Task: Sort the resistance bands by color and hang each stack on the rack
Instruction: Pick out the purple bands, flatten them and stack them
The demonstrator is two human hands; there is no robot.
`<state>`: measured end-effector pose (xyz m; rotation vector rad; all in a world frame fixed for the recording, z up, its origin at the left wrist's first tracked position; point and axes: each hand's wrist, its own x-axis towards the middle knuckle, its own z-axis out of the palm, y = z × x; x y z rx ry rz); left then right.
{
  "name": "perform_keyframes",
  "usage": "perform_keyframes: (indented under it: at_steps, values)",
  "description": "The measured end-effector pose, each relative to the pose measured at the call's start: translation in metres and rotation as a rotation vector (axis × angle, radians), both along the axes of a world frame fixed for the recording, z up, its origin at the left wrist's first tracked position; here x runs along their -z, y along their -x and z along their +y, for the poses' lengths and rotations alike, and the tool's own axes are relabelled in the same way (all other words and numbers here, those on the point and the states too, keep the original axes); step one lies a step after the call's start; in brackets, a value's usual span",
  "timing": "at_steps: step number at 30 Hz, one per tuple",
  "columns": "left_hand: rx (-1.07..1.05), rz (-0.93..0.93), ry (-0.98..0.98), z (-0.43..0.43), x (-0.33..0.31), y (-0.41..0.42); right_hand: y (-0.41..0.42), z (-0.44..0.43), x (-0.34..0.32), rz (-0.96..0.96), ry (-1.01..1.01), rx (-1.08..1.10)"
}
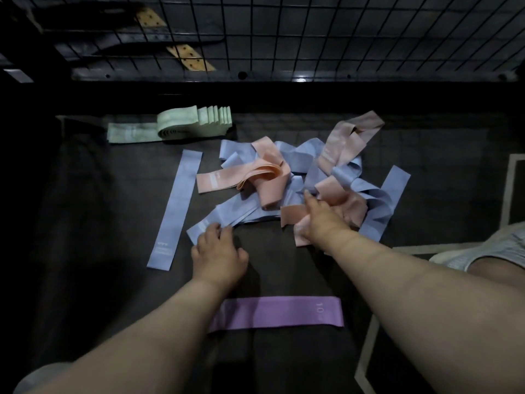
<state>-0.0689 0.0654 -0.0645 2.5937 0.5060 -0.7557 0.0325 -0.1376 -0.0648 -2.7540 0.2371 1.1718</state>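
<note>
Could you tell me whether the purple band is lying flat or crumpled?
Flat: the purple band lies stretched straight on the dark surface, edges parallel, with no folds showing.

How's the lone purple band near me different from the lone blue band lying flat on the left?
The flat purple fabric resistance band lies crosswise, nearest the camera; the flat blue fabric resistance band runs lengthways on the left. The purple band shows a printed 10; the blue band's print is unreadable. Both lie flat and single.
</note>
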Motion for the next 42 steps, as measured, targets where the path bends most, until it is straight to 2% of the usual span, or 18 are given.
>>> perform_keyframes:
  at_steps: [2, 5, 8, 12, 15, 19, 21, 23, 25, 28, 32, 34, 37, 39, 42]
  values:
    - [-0.030, 0.068, 0.009, 0.008, -0.001, -0.020, 0.000, 0.006, 0.007, 0.025, 0.013, -0.093]
    - [-0.034, 0.130, 0.030, 0.018, 0.004, -0.039, 0.020, 0.007, 0.014, -0.047, -0.111, -0.348]
    - [-0.069, 0.162, 0.056, 0.020, 0.014, -0.047, 0.038, 0.004, 0.009, -0.080, -0.174, -0.446]
    - [-0.061, 0.182, -0.005, 0.019, 0.023, -0.051, 0.037, -0.009, 0.015, -0.240, -0.193, -0.287]
    - [-0.115, 0.148, 0.051, 0.018, 0.026, -0.057, 0.025, -0.020, 0.016, -0.307, -0.261, 0.109]
    - [-0.034, 0.007, 0.141, -0.002, 0.022, -0.061, 0.005, -0.030, 0.017, -0.554, -0.306, 0.501]
    - [0.039, -0.096, 0.277, -0.023, 0.015, -0.065, 0.001, -0.029, 0.012, -0.519, -0.358, 0.630]
    - [0.099, -0.112, 0.436, -0.044, 0.012, -0.071, 0.003, -0.027, 0.008, -0.494, -0.471, 0.644]
    - [0.186, -0.081, 0.549, -0.061, 0.007, -0.073, 0.011, -0.023, 0.005, -0.472, -0.524, 0.563]
    - [0.242, -0.044, 0.582, -0.066, 0.006, -0.066, 0.025, -0.020, 0.004, -0.520, -0.247, 0.309]
    - [0.150, -0.061, 0.513, -0.039, 0.013, -0.043, 0.052, -0.017, -0.003, -0.562, -0.261, 0.138]
    - [0.132, -0.103, 0.470, -0.022, 0.012, -0.031, 0.070, -0.018, -0.009, -0.560, -0.270, -0.021]
    - [-0.013, -0.132, 0.392, 0.001, 0.000, -0.015, 0.101, -0.030, -0.006, -0.451, -0.230, -0.252]
    - [-0.186, -0.144, 0.353, 0.016, -0.007, -0.002, 0.125, -0.037, -0.005, -0.401, -0.196, -0.180]
    - [-0.514, -0.061, 0.290, 0.027, -0.008, 0.028, 0.159, -0.037, -0.003, -0.391, -0.112, 0.150]
